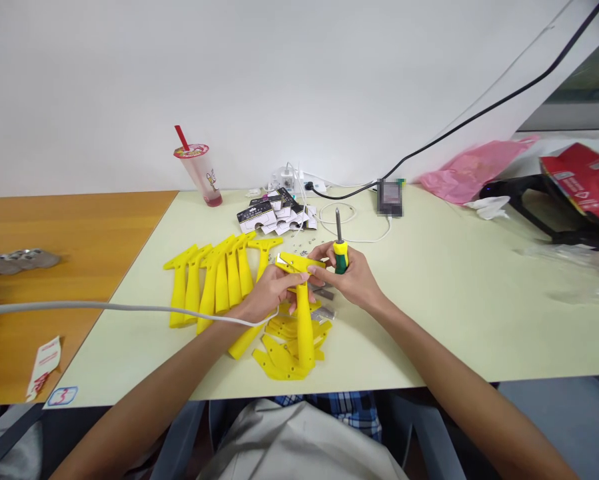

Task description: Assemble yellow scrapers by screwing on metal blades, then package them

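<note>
My left hand (274, 290) is closed on a yellow plastic scraper (305, 323), gripping it just under its wide head. A metal blade edge shows at the head's left end. My right hand (352, 277) pinches the right end of the same head. Tucked in the right hand is a screwdriver (340, 257) with a green and yellow handle, its shaft pointing up. Below the hands lies a pile of loose yellow head pieces (279, 357). Small screws (304, 253) are scattered just beyond, and flat grey blades (324, 293) lie partly hidden under the hands.
Several yellow scrapers (209, 280) lie in a row at left. Behind are black-and-white cards (274, 212), a power strip (314, 183), a drink cup (199, 175) and a blurred device (390, 199). A white cable (129, 307) crosses above my left forearm. A pink bag (472, 172) sits at right.
</note>
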Demonstrator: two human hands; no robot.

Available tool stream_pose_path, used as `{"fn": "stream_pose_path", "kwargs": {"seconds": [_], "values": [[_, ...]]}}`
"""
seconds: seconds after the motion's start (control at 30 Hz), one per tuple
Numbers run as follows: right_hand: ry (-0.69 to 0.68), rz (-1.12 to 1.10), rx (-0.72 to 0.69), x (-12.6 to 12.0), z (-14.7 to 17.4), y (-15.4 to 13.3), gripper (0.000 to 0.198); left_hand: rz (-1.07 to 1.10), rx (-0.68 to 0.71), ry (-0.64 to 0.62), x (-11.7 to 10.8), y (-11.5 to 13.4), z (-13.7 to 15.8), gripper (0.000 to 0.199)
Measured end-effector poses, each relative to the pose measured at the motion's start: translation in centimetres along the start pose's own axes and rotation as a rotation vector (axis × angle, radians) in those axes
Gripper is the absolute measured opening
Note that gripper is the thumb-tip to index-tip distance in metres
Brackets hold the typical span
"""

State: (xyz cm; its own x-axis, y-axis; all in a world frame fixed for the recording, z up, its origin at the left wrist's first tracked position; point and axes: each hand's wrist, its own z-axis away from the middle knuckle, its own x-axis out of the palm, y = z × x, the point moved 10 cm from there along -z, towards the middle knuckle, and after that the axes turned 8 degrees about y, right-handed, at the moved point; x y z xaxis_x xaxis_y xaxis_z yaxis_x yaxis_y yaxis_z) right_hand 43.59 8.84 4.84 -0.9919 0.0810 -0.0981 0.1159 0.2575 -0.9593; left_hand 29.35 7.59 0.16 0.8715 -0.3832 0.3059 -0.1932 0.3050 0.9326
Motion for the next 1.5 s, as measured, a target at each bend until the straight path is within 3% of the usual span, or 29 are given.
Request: {"fn": "stream_pose_path", "kwargs": {"seconds": [0.23,0.43,1.27,1.5], "values": [[-0.041,-0.046,0.043,0.5,0.4,0.2,0.057,-0.041,0.016,0.033,0.1,0.1,-0.1,0.064],[-0.024,-0.052,-0.030,0.0,0.3,-0.2,0.051,-0.049,0.016,-0.021,0.5,-0.1,0.0,0.066],[-0.097,-0.289,0.219,0.9,0.4,1.2,0.067,-0.099,0.028,-0.046,1.1,0.8,0.5,0.056],[-0.131,-0.179,0.210,0.6,0.4,0.5,0.070,-0.163,0.031,-0.071,1.3,0.9,0.6,0.058]]}}
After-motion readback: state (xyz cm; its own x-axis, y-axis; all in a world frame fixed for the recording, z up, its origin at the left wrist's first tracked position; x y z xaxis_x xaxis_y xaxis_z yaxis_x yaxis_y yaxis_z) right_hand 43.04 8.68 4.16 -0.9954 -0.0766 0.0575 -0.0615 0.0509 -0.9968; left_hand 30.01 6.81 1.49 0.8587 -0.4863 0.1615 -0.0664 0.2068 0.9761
